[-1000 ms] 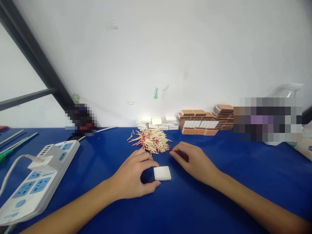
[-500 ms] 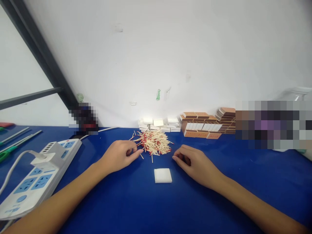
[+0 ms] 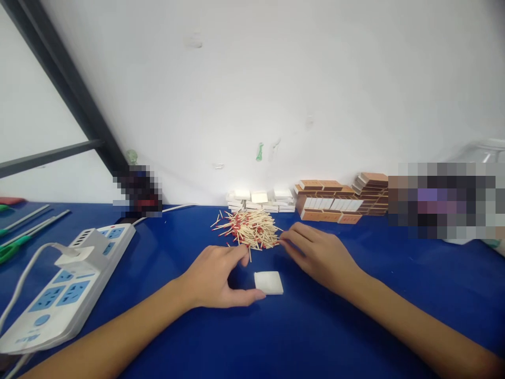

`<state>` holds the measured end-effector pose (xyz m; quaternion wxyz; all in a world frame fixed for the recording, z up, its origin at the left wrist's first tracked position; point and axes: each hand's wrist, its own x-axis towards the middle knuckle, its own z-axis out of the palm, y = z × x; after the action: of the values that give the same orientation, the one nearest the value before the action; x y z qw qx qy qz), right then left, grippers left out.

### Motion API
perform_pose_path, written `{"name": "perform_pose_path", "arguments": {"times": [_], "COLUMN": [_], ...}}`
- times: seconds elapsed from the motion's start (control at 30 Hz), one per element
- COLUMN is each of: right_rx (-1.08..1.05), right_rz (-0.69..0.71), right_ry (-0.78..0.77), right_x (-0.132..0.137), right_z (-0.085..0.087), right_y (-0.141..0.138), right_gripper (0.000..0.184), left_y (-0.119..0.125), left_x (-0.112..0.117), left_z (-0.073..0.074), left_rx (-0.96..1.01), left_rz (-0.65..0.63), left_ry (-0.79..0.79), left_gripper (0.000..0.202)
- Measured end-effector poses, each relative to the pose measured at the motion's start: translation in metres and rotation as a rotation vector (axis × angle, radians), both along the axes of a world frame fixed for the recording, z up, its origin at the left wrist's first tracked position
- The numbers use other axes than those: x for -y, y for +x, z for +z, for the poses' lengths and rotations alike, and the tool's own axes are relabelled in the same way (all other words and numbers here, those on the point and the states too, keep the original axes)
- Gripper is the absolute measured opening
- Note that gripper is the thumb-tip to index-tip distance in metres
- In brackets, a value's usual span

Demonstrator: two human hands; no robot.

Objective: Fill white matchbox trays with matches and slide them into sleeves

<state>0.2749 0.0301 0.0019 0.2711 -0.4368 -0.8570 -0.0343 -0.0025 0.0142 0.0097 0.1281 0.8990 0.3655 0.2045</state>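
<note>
A heap of matches (image 3: 255, 227) with red heads lies in front of me. My right hand (image 3: 313, 250) is at its right edge, fingers bent and pinched together at the outermost matches; whether a match is between the fingertips I cannot make out. Nearer to me lies a small white matchbox tray (image 3: 269, 282), flat on the table. My left hand (image 3: 221, 276) is open beside it, thumb and fingers spread apart. The left thumb tip is at the tray's lower left edge, and the bent fingers reach toward the front of the heap.
White trays (image 3: 259, 201) are piled behind the matches. Brown matchboxes (image 3: 329, 202) stand stacked at the back right, against the wall. On the left lie a power strip (image 3: 74, 289) with a plugged-in charger, and green-handled tools (image 3: 19, 242). Blurred patches cover both sides.
My left hand has moved right and toward me, from the heap's left side to the white tray, and has opened. My right hand has moved forward to the heap's right edge.
</note>
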Motion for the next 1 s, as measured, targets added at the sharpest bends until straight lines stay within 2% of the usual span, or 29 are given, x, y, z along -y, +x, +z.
{"name": "perform_pose_path", "arguments": {"times": [0.13,0.27,0.4,0.6,0.77,0.9,1.0], "right_rx": [-0.031,0.118,0.224,0.376,0.48,0.454,0.357], "right_rz": [0.036,0.027,0.036,0.01,0.008,-0.003,0.008], "right_ry": [0.032,0.0,-0.024,0.056,0.145,0.216,0.174], "right_x": [-0.028,-0.054,-0.062,-0.059,-0.057,-0.057,-0.055], "right_z": [0.027,0.045,0.044,0.039,0.038,0.037,0.042], "right_y": [-0.028,-0.051,-0.056,-0.057,-0.06,-0.056,-0.044], "right_gripper": [0.019,0.019,0.004,0.016,0.019,0.019,0.018], "left_y": [0.003,0.003,0.003,0.005,0.005,0.006,0.007], "left_x": [0.006,0.009,0.01,0.011,0.011,0.013,0.013], "left_z": [-0.001,-0.003,-0.005,-0.009,-0.008,-0.008,-0.008], "left_rx": [-0.035,-0.036,-0.052,-0.084,-0.086,-0.07,-0.05], "left_rz": [-0.013,-0.046,-0.086,-0.127,-0.113,-0.075,-0.048], "left_ry": [0.025,0.043,0.073,0.089,0.101,0.063,0.027], "left_gripper": [0.063,0.072,0.072,0.063,0.061,0.052,0.039]}}
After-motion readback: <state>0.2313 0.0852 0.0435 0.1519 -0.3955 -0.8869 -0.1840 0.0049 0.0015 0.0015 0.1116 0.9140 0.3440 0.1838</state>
